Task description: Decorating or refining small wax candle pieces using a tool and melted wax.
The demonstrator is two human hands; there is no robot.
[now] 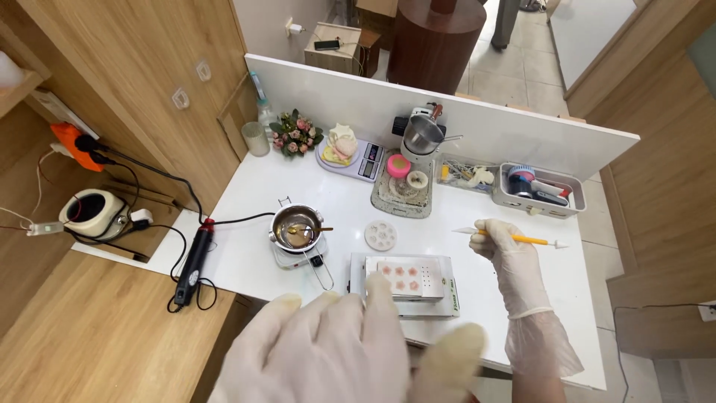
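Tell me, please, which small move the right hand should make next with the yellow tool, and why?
Probably bring the right hand down and inward, toward the white tray of small pink flower pieces. The yellow tool is held level above the table, to the right of the tray and not touching it. The left hand, close to the camera, holds nothing.

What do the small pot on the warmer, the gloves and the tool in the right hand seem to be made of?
The small pot looks like polished metal, probably steel: it is silver and reflects light. The gloves look like thin latex or a similar rubber: pale, translucent and wrinkled on the right hand and left hand. The tool has a yellow handle, probably plastic; its pale tips are too small to tell.
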